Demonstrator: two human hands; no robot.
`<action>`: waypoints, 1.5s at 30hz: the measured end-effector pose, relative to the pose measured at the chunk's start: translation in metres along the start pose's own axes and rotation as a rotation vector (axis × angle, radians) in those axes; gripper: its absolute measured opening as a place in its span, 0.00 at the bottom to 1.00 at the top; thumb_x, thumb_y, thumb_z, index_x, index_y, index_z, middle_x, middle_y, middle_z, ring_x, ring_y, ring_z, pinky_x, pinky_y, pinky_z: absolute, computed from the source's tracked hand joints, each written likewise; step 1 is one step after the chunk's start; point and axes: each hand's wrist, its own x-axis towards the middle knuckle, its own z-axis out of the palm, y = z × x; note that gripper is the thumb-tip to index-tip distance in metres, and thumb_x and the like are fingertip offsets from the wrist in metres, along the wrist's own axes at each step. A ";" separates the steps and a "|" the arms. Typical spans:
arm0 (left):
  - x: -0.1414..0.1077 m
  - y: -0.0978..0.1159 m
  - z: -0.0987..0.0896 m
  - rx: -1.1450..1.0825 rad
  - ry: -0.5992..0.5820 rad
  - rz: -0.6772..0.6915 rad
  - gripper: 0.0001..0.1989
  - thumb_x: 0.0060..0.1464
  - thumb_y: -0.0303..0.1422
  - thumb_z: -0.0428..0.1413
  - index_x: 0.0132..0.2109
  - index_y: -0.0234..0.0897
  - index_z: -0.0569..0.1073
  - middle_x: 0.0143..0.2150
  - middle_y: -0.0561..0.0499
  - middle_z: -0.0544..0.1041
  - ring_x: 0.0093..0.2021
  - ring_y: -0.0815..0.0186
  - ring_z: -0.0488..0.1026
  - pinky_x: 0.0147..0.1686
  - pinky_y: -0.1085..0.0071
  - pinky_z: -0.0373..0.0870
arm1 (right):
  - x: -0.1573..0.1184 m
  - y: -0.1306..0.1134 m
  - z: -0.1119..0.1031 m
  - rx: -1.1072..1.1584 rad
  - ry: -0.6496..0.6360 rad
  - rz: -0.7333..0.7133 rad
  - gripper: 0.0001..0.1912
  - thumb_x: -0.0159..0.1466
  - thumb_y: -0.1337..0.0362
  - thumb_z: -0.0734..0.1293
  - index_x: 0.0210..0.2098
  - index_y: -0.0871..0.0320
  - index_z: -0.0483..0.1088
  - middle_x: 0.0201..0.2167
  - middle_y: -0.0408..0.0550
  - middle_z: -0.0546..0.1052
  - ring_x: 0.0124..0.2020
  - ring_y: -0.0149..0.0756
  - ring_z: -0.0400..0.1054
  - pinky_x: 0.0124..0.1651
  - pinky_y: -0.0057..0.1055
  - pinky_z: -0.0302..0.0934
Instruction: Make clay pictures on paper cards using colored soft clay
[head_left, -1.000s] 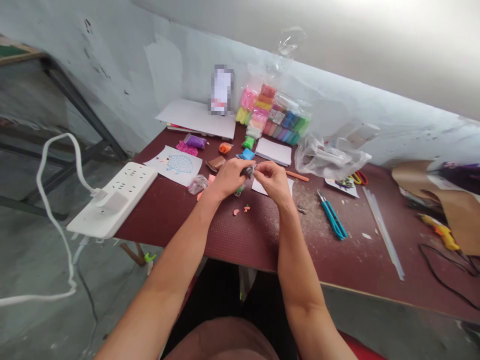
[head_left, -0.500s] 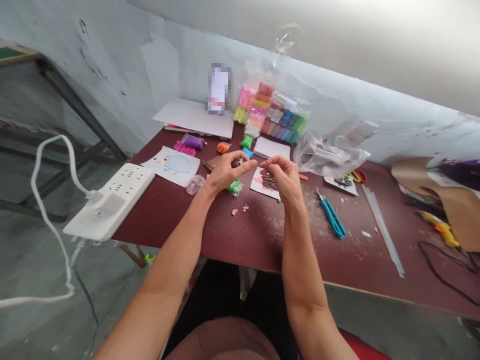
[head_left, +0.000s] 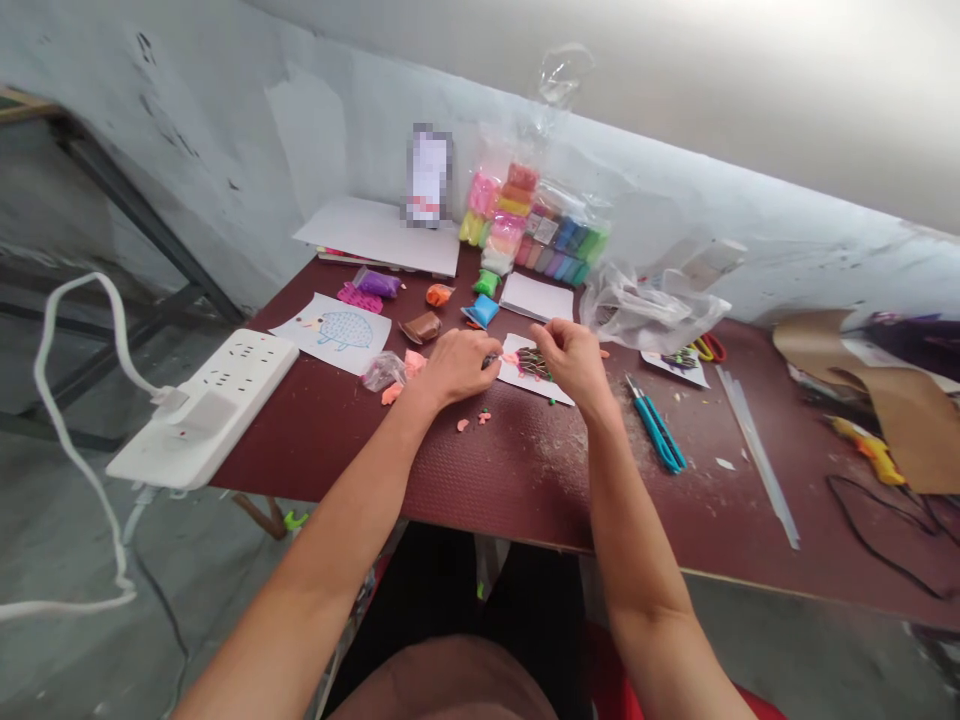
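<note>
My left hand (head_left: 457,367) pinches a small dark bit of modelling clay (head_left: 491,360) between its fingertips, at the edge of a white card (head_left: 559,388). On that card lies a clay shape with dark stripes (head_left: 532,364), just below my right hand (head_left: 571,360), whose curled fingers hide anything they might hold. Left of my hands are a hedgehog drawing on paper (head_left: 337,333), a lump of brown clay (head_left: 420,327) and pink clay scraps (head_left: 401,375). Bags of coloured clay (head_left: 525,220) stand at the back.
A white power strip (head_left: 202,410) sits on the table's left end, with its cable running to the floor. Teal-handled scissors (head_left: 658,436), a crumpled plastic bag (head_left: 645,310), long glue sticks (head_left: 757,455) and a yellow glue gun (head_left: 862,450) lie to the right.
My hands have come down from their raised, spread position to the card, closer together. The striped clay shape on the card, hidden a second ago, now shows. The view has drifted slightly.
</note>
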 end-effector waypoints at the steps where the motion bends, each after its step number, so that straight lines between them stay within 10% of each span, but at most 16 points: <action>1: 0.000 0.000 0.000 0.020 -0.001 0.008 0.13 0.61 0.32 0.56 0.45 0.38 0.85 0.43 0.43 0.86 0.43 0.55 0.80 0.46 0.62 0.72 | 0.001 0.001 0.001 0.003 -0.003 -0.007 0.18 0.64 0.52 0.69 0.23 0.55 0.69 0.17 0.40 0.69 0.22 0.30 0.62 0.28 0.29 0.57; 9: 0.001 -0.002 0.004 0.027 0.004 0.019 0.12 0.62 0.32 0.56 0.45 0.38 0.85 0.43 0.42 0.85 0.43 0.54 0.79 0.47 0.60 0.72 | -0.001 0.011 0.006 0.216 -0.036 0.057 0.11 0.56 0.60 0.71 0.36 0.57 0.83 0.28 0.47 0.82 0.28 0.36 0.73 0.33 0.34 0.67; 27: 0.001 0.002 0.002 0.103 -0.091 0.044 0.14 0.63 0.30 0.56 0.49 0.34 0.85 0.47 0.38 0.84 0.51 0.51 0.77 0.53 0.57 0.72 | -0.005 -0.005 0.006 0.136 -0.064 0.044 0.05 0.56 0.62 0.72 0.30 0.56 0.73 0.23 0.41 0.76 0.24 0.31 0.66 0.30 0.30 0.58; 35: 0.003 0.004 -0.007 -0.746 0.145 -0.170 0.16 0.60 0.40 0.63 0.48 0.32 0.85 0.29 0.49 0.81 0.28 0.67 0.72 0.31 0.69 0.67 | -0.004 -0.005 0.014 0.312 -0.037 0.022 0.13 0.58 0.52 0.76 0.33 0.56 0.82 0.28 0.45 0.79 0.29 0.33 0.66 0.31 0.31 0.61; 45: 0.004 0.000 -0.015 -1.330 -0.025 -0.298 0.19 0.48 0.45 0.71 0.39 0.32 0.84 0.24 0.53 0.76 0.24 0.73 0.67 0.25 0.73 0.61 | -0.009 -0.009 0.021 0.342 -0.002 -0.138 0.08 0.65 0.56 0.75 0.38 0.52 0.85 0.37 0.47 0.81 0.39 0.37 0.72 0.43 0.36 0.68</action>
